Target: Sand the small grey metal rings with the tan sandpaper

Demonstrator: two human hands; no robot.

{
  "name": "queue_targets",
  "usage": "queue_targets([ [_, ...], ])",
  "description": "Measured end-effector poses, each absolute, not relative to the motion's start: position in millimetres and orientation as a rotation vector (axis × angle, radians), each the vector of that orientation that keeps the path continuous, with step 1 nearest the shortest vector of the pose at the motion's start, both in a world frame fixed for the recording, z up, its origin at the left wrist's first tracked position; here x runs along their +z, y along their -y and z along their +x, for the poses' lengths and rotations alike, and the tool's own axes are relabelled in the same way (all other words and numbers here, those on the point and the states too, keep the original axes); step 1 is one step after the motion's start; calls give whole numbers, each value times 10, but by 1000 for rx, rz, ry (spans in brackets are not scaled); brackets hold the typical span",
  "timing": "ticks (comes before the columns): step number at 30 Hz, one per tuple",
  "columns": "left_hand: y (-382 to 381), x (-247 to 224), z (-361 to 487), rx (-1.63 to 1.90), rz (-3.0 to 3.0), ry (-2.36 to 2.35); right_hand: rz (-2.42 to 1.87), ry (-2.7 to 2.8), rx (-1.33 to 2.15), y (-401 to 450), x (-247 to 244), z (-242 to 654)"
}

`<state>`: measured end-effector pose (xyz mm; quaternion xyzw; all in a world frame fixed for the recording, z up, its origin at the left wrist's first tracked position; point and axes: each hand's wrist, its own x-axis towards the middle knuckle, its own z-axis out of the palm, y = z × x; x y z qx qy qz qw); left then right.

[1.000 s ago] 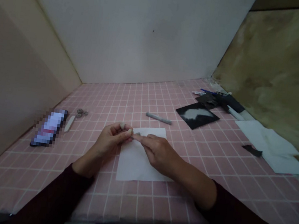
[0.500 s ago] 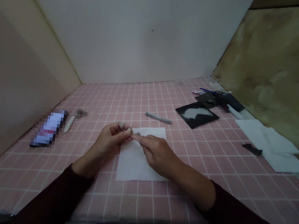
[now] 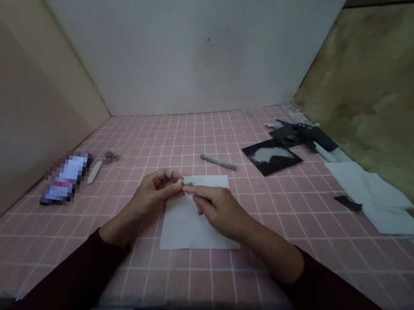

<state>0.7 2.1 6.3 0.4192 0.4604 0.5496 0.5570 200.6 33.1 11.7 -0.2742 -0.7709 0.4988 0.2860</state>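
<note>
Around both hands, pink-gridded tabletop, pale wall behind

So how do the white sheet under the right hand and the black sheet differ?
The white sheet looks plain where visible; the black sheet bears a pale patch. The right hand partly hides the white sheet; no hand covers the black sheet. The black sheet lies farther off than the white sheet. Both lie on the pink gridded tabletop.
</note>
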Motion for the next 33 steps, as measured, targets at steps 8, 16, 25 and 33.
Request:
queue_targets([
  [8,17,97,27,1297,989,-1090,-721,2027,1371,-339,87,2010],
  [16,3,70,27,1289,1002,-1079,-767,1842,1798,-391,137,2036],
  [25,-4,26,25,1278,949,-1092,-710,2195,1003,-282,53,1973],
  [33,33,104,45,1308,1013,-1089,-760,1834,1803,-363,154,2019],
])
